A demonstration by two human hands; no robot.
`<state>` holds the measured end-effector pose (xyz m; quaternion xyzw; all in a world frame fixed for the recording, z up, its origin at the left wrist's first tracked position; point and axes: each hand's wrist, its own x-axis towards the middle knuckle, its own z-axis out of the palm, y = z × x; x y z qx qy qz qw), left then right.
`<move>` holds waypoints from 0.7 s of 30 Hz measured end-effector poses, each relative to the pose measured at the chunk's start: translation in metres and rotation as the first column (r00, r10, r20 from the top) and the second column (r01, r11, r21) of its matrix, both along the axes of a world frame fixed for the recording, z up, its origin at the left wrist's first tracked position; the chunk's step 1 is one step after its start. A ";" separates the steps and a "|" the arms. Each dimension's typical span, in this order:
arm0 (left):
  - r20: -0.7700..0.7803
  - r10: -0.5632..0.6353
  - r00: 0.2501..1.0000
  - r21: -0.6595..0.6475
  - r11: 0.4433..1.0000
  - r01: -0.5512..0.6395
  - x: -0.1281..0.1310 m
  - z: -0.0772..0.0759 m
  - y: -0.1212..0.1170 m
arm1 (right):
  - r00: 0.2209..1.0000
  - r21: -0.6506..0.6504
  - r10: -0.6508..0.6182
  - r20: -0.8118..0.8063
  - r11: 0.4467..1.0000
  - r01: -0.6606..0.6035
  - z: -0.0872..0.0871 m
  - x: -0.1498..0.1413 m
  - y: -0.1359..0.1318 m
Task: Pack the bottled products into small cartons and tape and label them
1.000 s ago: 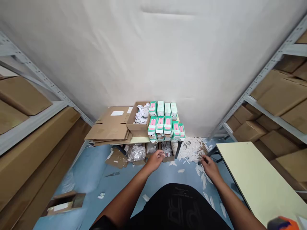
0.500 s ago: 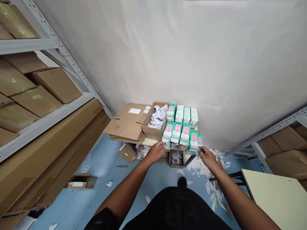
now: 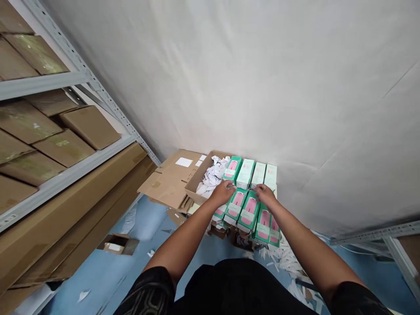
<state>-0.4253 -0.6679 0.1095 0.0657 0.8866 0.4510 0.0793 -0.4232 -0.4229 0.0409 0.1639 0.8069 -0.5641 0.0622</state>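
Illegibly labelled, green-and-pink boxes (image 3: 248,211) lie near left hand (image 3: 223,193) and right hand (image 3: 266,195), whose grip I cannot tell.

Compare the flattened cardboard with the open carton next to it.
The flattened cardboard lies folded flat; the open carton has raised walls. The flattened cardboard has white labels on top, while the open carton holds crumpled white paper. Both are brown.

Green boxes (image 3: 248,211) with pink panels, set side by side, pale green boxes (image 3: 245,173) just behind
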 end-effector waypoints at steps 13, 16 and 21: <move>0.166 -0.111 0.980 -0.042 0.992 0.119 -0.104 -0.025 0.031 | 0.980 -0.057 -0.107 0.169 0.991 0.118 -0.009 -0.060 -0.044; 0.202 -0.136 0.970 0.108 0.987 0.116 -0.107 -0.025 0.025 | 0.973 -0.104 -0.159 0.165 0.979 0.177 -0.005 -0.061 -0.053; 0.228 -0.132 0.965 0.354 0.934 0.045 -0.105 -0.014 0.018 | 0.963 -0.232 -0.239 0.121 0.937 0.262 0.009 -0.052 -0.066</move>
